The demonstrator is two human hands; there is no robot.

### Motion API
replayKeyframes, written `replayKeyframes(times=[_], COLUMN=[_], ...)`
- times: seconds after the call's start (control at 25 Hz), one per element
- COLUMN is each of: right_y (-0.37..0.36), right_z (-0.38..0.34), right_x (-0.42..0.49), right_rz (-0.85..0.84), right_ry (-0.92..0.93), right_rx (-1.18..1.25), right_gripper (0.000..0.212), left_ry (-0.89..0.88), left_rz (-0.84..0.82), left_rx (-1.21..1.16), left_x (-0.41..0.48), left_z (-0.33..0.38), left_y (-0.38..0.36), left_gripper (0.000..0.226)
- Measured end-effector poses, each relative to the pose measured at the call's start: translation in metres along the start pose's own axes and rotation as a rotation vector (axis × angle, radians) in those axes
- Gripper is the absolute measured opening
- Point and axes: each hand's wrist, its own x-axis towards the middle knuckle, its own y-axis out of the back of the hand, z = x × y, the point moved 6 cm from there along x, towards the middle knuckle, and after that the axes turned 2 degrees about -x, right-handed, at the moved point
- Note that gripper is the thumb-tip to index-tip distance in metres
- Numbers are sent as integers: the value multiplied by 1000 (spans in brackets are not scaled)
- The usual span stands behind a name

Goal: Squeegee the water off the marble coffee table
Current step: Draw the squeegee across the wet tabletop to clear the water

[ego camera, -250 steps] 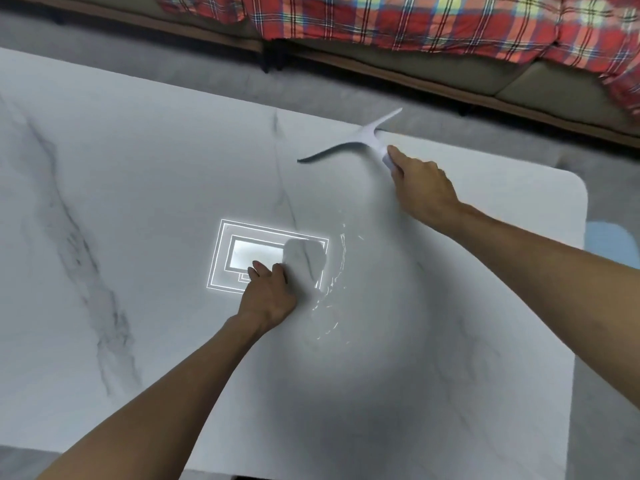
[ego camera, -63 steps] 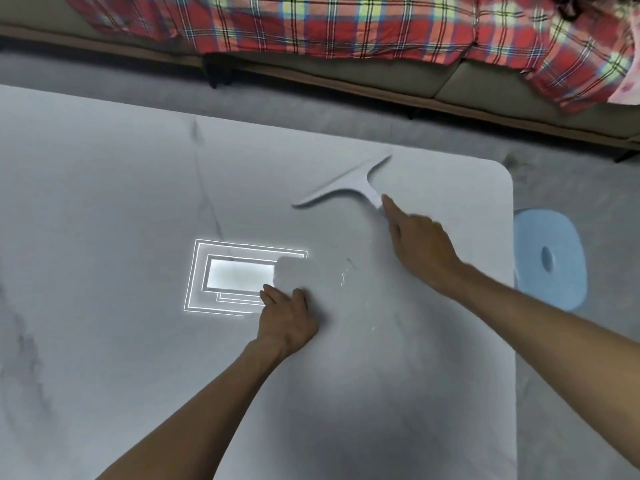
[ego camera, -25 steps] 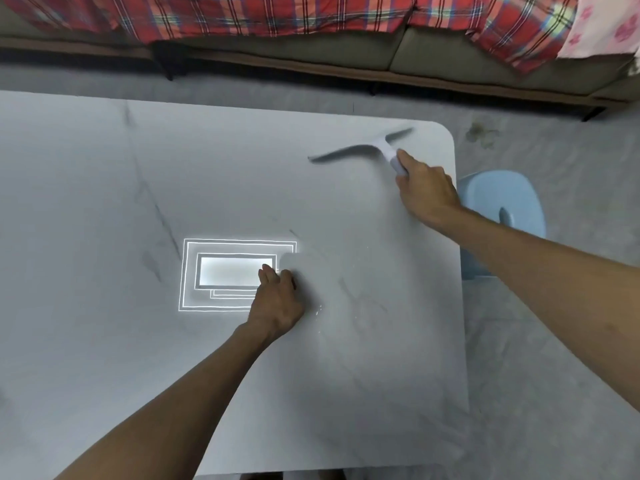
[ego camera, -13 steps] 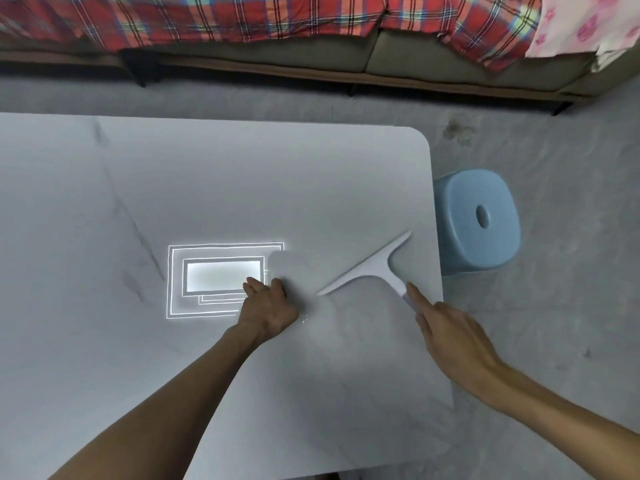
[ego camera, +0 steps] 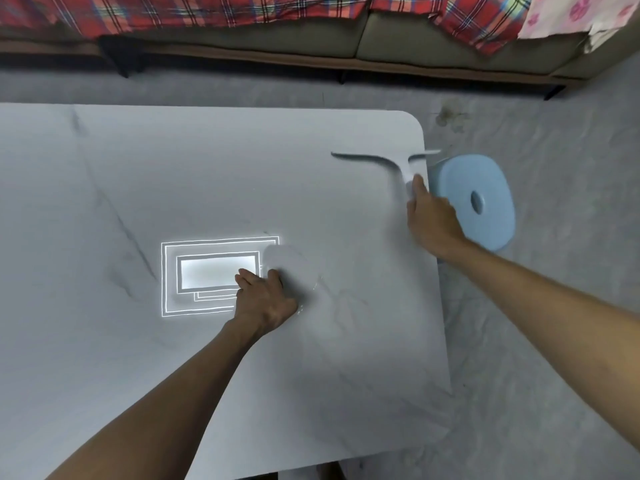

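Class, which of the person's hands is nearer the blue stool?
Right. The right hand grips the squeegee beside the stool; the left hand rests on the table, farther off.

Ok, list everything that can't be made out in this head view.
Blade of the squeegee: motion-blurred, so its contact with the table is unclear.
Handle: mostly covered by the right hand.
Left side of the table: cut off by the frame edge.
Any water: too faint to trace, a few glints beside the left hand.

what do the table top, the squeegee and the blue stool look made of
Table top: marble or marble-look slab, white with grey veins, glossy, with a bright reflection.
Squeegee: probably white moulded plastic, smooth; blade blurred.
Blue stool: likely moulded plastic, uniform colour, rounded edges.
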Motion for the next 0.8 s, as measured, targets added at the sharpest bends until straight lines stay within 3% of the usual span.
replayKeyframes(times=[0.2, 0.28, 0.52, 0.64, 0.8], right_y=[-46, -40, 23, 18, -32], right_z=[28, 29, -11, -26, -22], right_x=[-137, -157, -12, 27, -29], right_rz=[-218, -226, 67, 36, -25], right_ry=[-15, -21, -76, -145, -116], right_rx=[42, 66, 47, 82, 51], right_gripper=[60, 57, 44, 50, 56], left_ry=[19, 28, 13, 5, 0], left_rz=[-30, -41, -36, -41, -50], left_rx=[-10, -13, 20, 24, 22], left_x=[-2, -2, -3, -3, -6], left_z=[0, 1, 2, 0, -4], left_y=[5, 8, 7, 5, 3], left_gripper=[49, 49, 52, 48, 46])
